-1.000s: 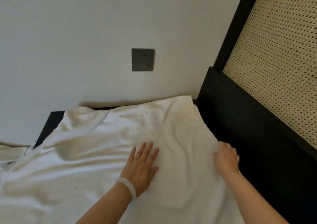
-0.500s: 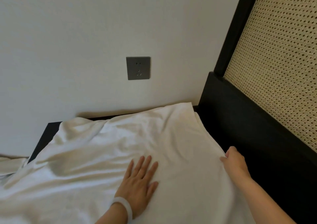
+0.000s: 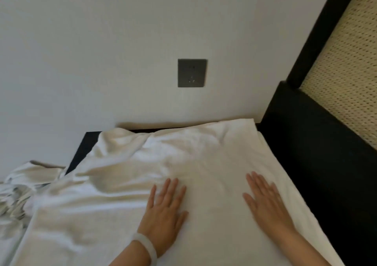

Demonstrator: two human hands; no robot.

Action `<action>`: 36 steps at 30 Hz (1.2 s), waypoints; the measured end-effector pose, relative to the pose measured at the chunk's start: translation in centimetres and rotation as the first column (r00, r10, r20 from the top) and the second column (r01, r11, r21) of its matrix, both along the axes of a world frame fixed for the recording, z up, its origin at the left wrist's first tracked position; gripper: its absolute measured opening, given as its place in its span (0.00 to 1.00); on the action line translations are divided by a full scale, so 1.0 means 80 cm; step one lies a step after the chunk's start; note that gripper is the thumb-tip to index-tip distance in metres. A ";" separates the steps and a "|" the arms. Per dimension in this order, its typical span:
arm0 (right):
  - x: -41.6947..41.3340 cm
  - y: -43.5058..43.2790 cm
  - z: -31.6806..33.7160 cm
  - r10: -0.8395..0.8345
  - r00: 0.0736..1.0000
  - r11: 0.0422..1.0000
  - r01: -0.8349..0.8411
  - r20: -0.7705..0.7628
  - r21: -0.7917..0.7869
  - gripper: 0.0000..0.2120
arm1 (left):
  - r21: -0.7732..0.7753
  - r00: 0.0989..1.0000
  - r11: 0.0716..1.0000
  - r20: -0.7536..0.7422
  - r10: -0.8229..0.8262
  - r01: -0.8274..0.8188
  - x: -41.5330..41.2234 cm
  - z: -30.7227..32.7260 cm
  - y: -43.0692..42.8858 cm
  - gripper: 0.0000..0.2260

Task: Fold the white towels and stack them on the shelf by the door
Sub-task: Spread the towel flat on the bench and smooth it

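- Left grip [image 3: 165, 206] lies flat, fingers straight, palm down on towel [image 3: 214, 163].
- Right grip [image 3: 265, 202] flat too, near towel's right edge.
- White bangle [image 3: 145, 247] on left wrist.

One view only, worn on the head, tipped forward and down, close over the white towel [image 3: 204, 163]. It faces the wall [image 3: 102, 41] and socket [image 3: 191, 73], dark frame [image 3: 306, 143] along the right; the right hand [image 3: 265, 200] looks slightly blurred, perhaps motion.

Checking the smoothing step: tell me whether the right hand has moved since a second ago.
Yes. The right hand has shifted left, away from the black frame, and lies flat on the white towel.
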State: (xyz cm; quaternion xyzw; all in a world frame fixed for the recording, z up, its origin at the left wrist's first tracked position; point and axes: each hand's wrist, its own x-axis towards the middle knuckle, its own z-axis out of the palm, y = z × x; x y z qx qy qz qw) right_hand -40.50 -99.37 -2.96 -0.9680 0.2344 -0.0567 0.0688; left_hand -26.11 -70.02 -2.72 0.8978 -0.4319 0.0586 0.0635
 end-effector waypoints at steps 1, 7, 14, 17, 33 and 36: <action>-0.008 -0.002 -0.002 -0.028 1.000 1.000 0.028 0.002 -0.008 0.32 | -0.021 0.998 0.998 0.008 0.055 -0.055 0.003 0.001 0.021 0.25; -0.048 0.013 -0.004 -0.139 0.988 0.988 0.143 0.069 -0.056 0.34 | -0.022 0.960 0.959 -0.011 0.281 -0.281 -0.009 -0.008 0.128 0.28; 0.081 0.116 0.001 0.312 0.947 0.948 -0.306 0.070 -0.081 0.35 | 0.008 0.875 0.876 -0.038 0.483 -0.483 -0.021 -0.005 0.127 0.31; 0.092 0.128 -0.008 0.332 0.943 0.943 -0.330 0.041 -0.051 0.33 | 0.058 0.856 0.858 -0.064 0.513 -0.510 -0.026 -0.008 0.136 0.32; 0.056 0.152 -0.003 0.389 0.876 0.920 -0.386 0.284 -0.068 0.25 | -0.159 0.927 0.914 -0.090 0.364 -0.374 -0.056 -0.006 0.141 0.26; 0.086 0.181 0.020 0.460 0.828 0.886 -0.450 0.322 -0.108 0.17 | -0.296 0.872 0.821 -0.148 0.466 -0.488 -0.007 0.012 0.153 0.23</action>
